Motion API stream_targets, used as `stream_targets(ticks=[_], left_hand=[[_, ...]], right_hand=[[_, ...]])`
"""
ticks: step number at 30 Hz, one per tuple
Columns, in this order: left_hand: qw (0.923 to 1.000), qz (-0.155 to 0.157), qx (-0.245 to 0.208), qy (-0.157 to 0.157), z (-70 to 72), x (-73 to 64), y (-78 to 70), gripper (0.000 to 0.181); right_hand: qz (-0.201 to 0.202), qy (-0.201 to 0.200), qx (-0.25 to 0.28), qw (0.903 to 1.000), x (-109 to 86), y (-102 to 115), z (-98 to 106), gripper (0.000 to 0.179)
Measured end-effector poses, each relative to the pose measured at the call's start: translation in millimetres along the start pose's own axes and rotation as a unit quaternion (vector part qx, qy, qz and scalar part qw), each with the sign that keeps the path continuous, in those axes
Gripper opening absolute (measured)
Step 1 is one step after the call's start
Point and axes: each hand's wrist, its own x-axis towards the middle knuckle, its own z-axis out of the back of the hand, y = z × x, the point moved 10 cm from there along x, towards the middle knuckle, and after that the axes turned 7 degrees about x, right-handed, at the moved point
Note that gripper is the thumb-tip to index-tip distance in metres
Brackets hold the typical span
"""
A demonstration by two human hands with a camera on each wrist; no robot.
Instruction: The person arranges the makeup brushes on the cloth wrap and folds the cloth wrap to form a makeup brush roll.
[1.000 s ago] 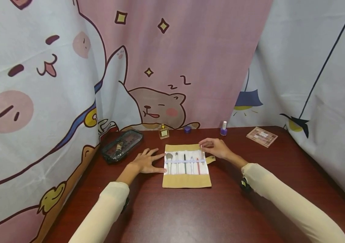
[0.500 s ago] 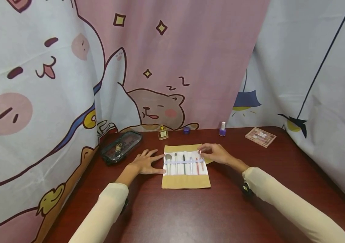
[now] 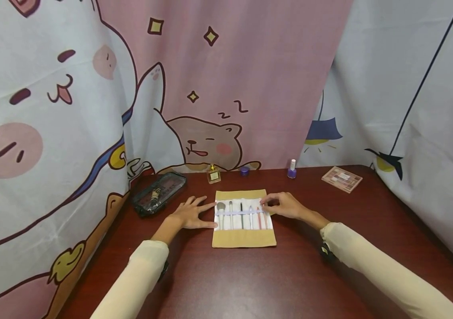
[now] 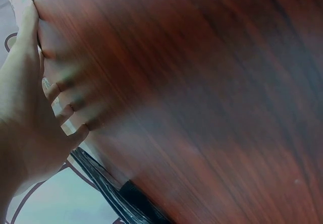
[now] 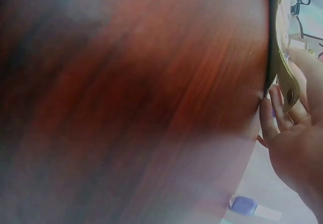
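A tan fabric brush roll (image 3: 244, 239) lies unfolded on the table, its white lining facing up. Several slim makeup brushes (image 3: 231, 215) stand side by side under its pale elastic band. My left hand (image 3: 188, 215) has its fingers spread, thumb and index fingertip on the roll's left edge. At the roll's upper right, my right hand (image 3: 285, 205) pinches the top end of the rightmost thin brush (image 3: 266, 220), whose lower part lies in the band; the fingers hide its tip. In the right wrist view, a snap strap (image 5: 286, 89) curves up beside the right hand's fingers.
A clear black-edged pouch (image 3: 160, 192) holding a small tube lies at the left. Along the back stand a perfume bottle (image 3: 213, 174), a small blue jar (image 3: 244, 171) and a purple nail polish bottle (image 3: 292, 169). An eyeshadow palette (image 3: 341, 179) lies back right.
My right hand has come down slightly toward me, and the rightmost brush has slid lower through the band. The left hand holds its place on the roll's edge.
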Motion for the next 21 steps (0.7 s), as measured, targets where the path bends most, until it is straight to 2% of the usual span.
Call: stream_targets(ticks=[9,21], left_hand=[[1.0,0.001,0.006,0.0,0.7,0.1,-0.2,0.09],[1.0,0.004,0.003,-0.003,-0.1,0.3,0.3,0.091]], right_hand=[[0.017,0.011,-0.003,0.9998,-5.9,4.1,-1.3,0.03],[-0.003,0.022,-0.013,0.9997,-8.9,1.8,-5.1,0.036]])
